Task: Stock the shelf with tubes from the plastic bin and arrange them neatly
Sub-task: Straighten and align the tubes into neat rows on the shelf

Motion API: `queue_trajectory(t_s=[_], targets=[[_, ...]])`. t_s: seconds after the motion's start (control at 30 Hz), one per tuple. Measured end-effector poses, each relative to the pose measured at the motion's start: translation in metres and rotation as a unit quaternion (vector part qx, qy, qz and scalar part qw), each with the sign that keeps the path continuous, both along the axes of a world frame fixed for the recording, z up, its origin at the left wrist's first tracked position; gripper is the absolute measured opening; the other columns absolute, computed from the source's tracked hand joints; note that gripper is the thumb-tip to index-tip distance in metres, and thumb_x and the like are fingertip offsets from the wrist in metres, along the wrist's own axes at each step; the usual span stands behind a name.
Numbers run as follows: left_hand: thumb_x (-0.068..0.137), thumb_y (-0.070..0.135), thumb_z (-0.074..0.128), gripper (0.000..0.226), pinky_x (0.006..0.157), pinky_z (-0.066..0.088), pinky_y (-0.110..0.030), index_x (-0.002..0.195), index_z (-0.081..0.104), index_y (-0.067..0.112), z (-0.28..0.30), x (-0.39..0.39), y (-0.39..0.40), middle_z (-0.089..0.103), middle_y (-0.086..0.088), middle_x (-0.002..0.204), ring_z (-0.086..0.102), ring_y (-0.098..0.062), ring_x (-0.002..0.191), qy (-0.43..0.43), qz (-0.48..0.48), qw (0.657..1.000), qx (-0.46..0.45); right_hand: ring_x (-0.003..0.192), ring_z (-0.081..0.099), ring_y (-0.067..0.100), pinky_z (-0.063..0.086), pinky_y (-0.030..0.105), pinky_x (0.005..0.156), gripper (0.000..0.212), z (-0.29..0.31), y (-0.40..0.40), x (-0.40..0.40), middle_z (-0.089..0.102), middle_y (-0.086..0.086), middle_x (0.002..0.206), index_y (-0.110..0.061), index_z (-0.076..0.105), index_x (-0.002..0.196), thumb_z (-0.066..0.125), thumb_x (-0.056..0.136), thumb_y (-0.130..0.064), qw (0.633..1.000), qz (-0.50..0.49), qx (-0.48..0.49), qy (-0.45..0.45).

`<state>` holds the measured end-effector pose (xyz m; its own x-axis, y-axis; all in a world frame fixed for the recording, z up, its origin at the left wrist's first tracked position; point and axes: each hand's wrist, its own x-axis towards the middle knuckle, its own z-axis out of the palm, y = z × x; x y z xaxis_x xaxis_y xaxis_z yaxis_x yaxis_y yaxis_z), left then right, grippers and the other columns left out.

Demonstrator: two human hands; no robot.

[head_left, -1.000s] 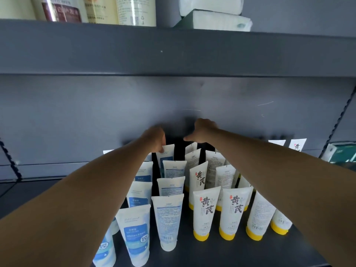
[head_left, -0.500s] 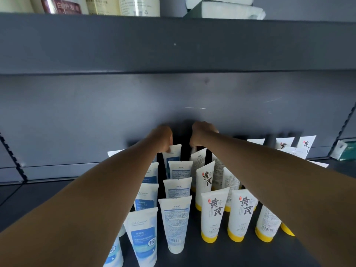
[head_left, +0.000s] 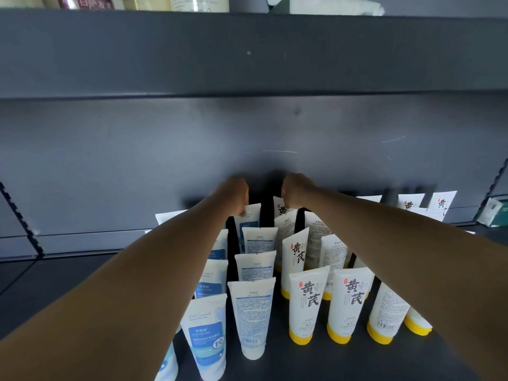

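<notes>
Matt, faintly scratched grey metal shelf (head_left: 357,361) (back panel (head_left: 137,160) too), smooth glossy plastic tubes (head_left: 251,317).

dark shelf (head_left: 357,361) | white-cap tubes (head_left: 254,314) L | yellow-cap tubes (head_left: 308,306) R

Colour survey: dark grey shelving, white tubes in two liveries.

Shelf (head_left: 357,361) deck, back panel (head_left: 137,166) and upper shelf lip (head_left: 247,50) all matte dark grey; panel carries faint pale scratch marks at 12 and 2 o'clock. Blue-label tubes (head_left: 207,345), from centre towards 7 o'clock: white bodies, white caps, blue label blocks with white lettering; several show plain white backs with fine grey print and barcodes. Yellow-capped tubes (head_left: 308,303), centre to 4 o'clock: white bodies, bold black brush characters, small red seal, yellow caps.
</notes>
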<state>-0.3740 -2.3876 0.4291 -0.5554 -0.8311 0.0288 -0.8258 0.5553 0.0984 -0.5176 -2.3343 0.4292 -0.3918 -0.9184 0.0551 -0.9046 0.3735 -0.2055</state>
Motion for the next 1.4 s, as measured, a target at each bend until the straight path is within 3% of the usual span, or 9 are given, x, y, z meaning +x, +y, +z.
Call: queue_trajectory(t_s=[0.23,0.53,0.67,0.93,1.07,1.17,1.3,1.4], targets=[[0.078,0.019,0.074,0.038,0.097,0.047,-0.034,0.114,0.066,0.011,-0.001,-0.001,-0.001,0.065,-0.011,0.118,0.060,-0.029,0.110,-0.002,0.004,1.000,0.003,0.109,0.059,0.031,0.041,0.024,0.076,0.029,0.005,0.010,-0.008,0.063,0.015,0.116,-0.002,0.063,0.116,0.055,0.088,-0.006,0.999,0.046,0.002,-0.002],[0.080,0.017,0.072,0.036,0.095,0.047,-0.030,0.115,0.067,0.009,0.002,0.000,-0.003,0.066,-0.009,0.117,0.061,-0.026,0.108,0.011,-0.011,1.000,0.008,0.108,0.061,0.029,0.049,0.031,0.091,0.027,0.012,0.015,-0.014,0.065,0.014,0.116,-0.003,0.065,0.114,0.059,0.088,-0.008,0.996,0.077,0.032,-0.008],[0.080,0.017,0.072,0.034,0.098,0.046,-0.032,0.113,0.068,0.008,0.004,-0.003,-0.006,0.066,-0.009,0.117,0.061,-0.026,0.110,0.032,-0.013,0.999,0.012,0.106,0.062,0.028,0.045,0.026,0.077,0.025,0.015,0.017,-0.019,0.066,0.013,0.112,-0.005,0.066,0.109,0.064,0.084,-0.008,0.995,0.088,0.032,-0.015],[0.078,0.014,0.074,0.031,0.095,0.047,-0.030,0.108,0.070,0.007,0.000,-0.013,-0.010,0.068,-0.010,0.113,0.062,-0.025,0.106,0.073,-0.008,0.997,0.013,0.103,0.063,0.026,0.042,0.024,0.073,0.025,0.011,0.015,-0.026,0.066,0.011,0.109,-0.008,0.067,0.108,0.064,0.083,-0.009,0.995,0.093,0.026,-0.020],[0.078,0.012,0.074,0.030,0.092,0.045,-0.028,0.107,0.070,0.008,-0.002,-0.015,-0.010,0.069,-0.010,0.112,0.063,-0.024,0.105,0.089,-0.002,0.996,0.005,0.104,0.062,0.027,0.045,0.025,0.077,0.026,0.012,0.016,-0.027,0.066,0.011,0.111,-0.007,0.066,0.110,0.064,0.084,-0.009,0.995,0.097,0.029,-0.016],[0.078,0.011,0.073,0.030,0.091,0.046,-0.029,0.107,0.070,0.007,-0.002,-0.015,-0.009,0.068,-0.011,0.112,0.062,-0.026,0.105,0.086,-0.002,0.996,0.007,0.107,0.061,0.025,0.049,0.029,0.089,0.027,0.011,0.015,-0.022,0.066,0.010,0.116,-0.004,0.066,0.114,0.060,0.088,-0.009,0.994,0.107,0.036,-0.008],[0.079,0.013,0.073,0.034,0.093,0.046,-0.030,0.112,0.068,0.006,0.001,-0.010,-0.013,0.067,-0.012,0.113,0.062,-0.027,0.106,0.073,-0.004,0.997,0.019,0.104,0.062,0.026,0.046,0.027,0.077,0.025,0.014,0.016,-0.024,0.067,0.011,0.111,-0.005,0.066,0.108,0.064,0.083,-0.009,0.993,0.111,0.043,0.010],[0.078,0.011,0.074,0.033,0.093,0.048,-0.030,0.110,0.068,0.006,0.006,-0.001,-0.013,0.068,-0.012,0.111,0.063,-0.027,0.104,0.089,-0.004,0.996,0.022,0.101,0.064,0.025,0.050,0.029,0.085,0.023,0.018,0.015,-0.023,0.069,0.009,0.109,-0.006,0.069,0.105,0.068,0.081,-0.008,0.992,0.121,0.042,0.019]])
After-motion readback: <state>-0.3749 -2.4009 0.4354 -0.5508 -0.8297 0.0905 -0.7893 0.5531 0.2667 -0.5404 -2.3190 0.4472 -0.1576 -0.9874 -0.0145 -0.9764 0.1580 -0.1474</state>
